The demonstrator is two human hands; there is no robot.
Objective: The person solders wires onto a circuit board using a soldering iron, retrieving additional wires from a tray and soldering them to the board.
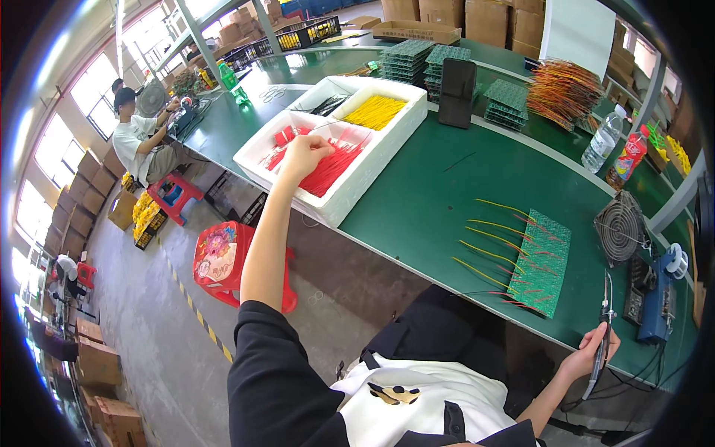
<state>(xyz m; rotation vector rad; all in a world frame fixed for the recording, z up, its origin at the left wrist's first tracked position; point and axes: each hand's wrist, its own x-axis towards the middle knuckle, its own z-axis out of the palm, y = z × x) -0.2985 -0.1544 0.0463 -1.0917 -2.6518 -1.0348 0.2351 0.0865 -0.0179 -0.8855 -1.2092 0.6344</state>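
My left hand reaches into the white foam box, its fingers pinched together on red wires in the near compartment. Yellow wires and black wires lie in the box's other compartments. On the right, my right hand is closed around a soldering iron, its tip pointing up. Between my hands, near the table edge, lies a green circuit board panel with several red and yellow wires sticking out to its left.
A fan and a blue soldering machine with a white spool stand at right. Farther back are a phone, stacked boards, a wire-covered pile and bottles. A red stool stands left; another person sits beyond.
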